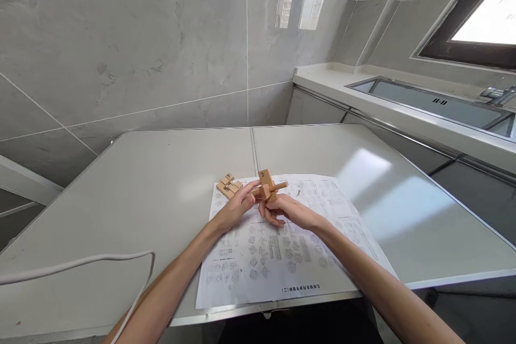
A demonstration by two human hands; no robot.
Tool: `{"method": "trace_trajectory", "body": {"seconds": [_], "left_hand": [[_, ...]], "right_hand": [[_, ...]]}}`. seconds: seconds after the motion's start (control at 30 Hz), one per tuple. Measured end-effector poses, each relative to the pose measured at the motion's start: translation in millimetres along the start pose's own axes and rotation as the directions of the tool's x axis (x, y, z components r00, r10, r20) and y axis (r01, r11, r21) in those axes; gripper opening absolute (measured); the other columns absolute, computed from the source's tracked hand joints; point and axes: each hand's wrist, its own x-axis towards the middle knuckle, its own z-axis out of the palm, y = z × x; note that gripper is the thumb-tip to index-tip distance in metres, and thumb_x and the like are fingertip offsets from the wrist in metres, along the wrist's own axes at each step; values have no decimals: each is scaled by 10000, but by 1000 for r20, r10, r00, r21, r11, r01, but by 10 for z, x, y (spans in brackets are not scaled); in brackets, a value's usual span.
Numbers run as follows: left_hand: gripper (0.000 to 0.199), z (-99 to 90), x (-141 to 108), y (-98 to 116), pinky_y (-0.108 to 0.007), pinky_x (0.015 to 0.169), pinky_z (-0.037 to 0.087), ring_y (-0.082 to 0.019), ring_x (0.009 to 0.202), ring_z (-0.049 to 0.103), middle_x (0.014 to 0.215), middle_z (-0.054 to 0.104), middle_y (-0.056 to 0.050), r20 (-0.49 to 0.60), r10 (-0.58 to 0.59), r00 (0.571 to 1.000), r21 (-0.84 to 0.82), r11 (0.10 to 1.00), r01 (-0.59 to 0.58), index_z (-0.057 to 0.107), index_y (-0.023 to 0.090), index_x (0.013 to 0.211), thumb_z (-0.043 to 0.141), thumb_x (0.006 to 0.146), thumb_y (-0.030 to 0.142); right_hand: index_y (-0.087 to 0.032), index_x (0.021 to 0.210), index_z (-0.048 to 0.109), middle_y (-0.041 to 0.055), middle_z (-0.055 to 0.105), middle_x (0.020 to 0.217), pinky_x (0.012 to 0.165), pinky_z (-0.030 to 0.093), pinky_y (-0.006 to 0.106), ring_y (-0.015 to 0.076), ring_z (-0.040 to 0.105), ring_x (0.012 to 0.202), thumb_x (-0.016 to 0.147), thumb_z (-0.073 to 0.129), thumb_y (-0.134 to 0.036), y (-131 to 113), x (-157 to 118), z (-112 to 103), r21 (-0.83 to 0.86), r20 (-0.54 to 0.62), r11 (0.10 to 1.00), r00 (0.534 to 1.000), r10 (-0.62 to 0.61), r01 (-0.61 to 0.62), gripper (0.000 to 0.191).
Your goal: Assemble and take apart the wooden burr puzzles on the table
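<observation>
Near the middle of the table, a small wooden block assembly [266, 185] marked "2" is held between both hands, with a round stick pointing out to its right. My left hand [238, 203] grips it from the left, fingers and thumb closed on that side. From below and the right, my right hand [282, 209] has its fingers curled round the lower part. A second wooden piece set [229, 186], marked with a number, lies just beyond my left hand. Beneath both hands a large printed sheet [298, 274] with small diagrams is spread on the table.
The pale folding table [181, 164] has a seam down its middle. A white cable [80, 262] crosses its left front and passes over my left forearm. At the right stand a counter with a sink [427, 102] and a faucet [497, 95]. A grey tiled wall rises behind.
</observation>
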Motion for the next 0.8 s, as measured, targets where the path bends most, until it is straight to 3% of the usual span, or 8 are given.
{"method": "trace_trajectory", "body": {"seconds": [0.17,0.27,0.37,0.47,0.6,0.7,0.8], "left_hand": [[740,66,6,97,-536,1213,433,-396,1437,572,1527,640,-178,33,-15,999,-24,1000,15,639,211,1493,693,938,697],[664,75,21,104,-498,1100,502,-345,1209,696,1479,672,-185,-42,-35,999,-10,999,35,643,190,1479,710,960,599],[657,77,41,99,-430,949,545,-274,1000,717,1428,698,-188,-106,-30,994,6,1000,31,654,171,1447,745,932,568],[645,82,58,102,-402,895,547,-269,993,705,1342,733,-177,-124,-12,992,30,999,16,663,173,1422,754,922,571],[677,83,63,107,-460,981,543,-287,988,725,1165,779,-139,-143,9,990,62,998,0,660,176,1409,773,895,602],[689,76,59,113,-499,1011,553,-295,961,748,1154,787,-134,-139,-1,990,74,997,12,652,175,1396,806,869,592],[655,69,59,128,-491,1024,568,-328,1073,748,1224,777,-146,-153,13,988,108,994,3,658,186,1362,845,847,546]], "right_hand": [[-201,823,605,-35,508,569,576,351,305,143,420,532,1051,432,-382,44,20,75,-47,25,999,1000,-3,4,338],[-204,897,608,-41,527,596,582,365,300,142,438,541,1086,436,-558,77,15,78,-94,-26,995,999,-23,21,437],[-212,884,578,-51,514,593,591,380,295,138,442,546,1075,449,-666,101,9,86,-151,-110,988,993,-48,31,509],[-216,876,573,-61,497,555,586,377,291,136,433,529,1085,438,-672,114,13,105,-206,-186,978,981,-64,25,520],[-223,851,568,-65,480,527,573,371,291,136,417,502,1092,401,-689,125,16,108,-248,-208,969,975,-78,25,551],[-231,779,547,-51,485,541,598,394,299,140,437,516,1079,382,-734,129,1,98,-279,-171,959,981,-90,40,609],[-231,692,509,-22,519,597,643,413,310,146,456,562,1071,371,-760,125,-21,100,-321,-151,945,982,-111,58,665]]}}
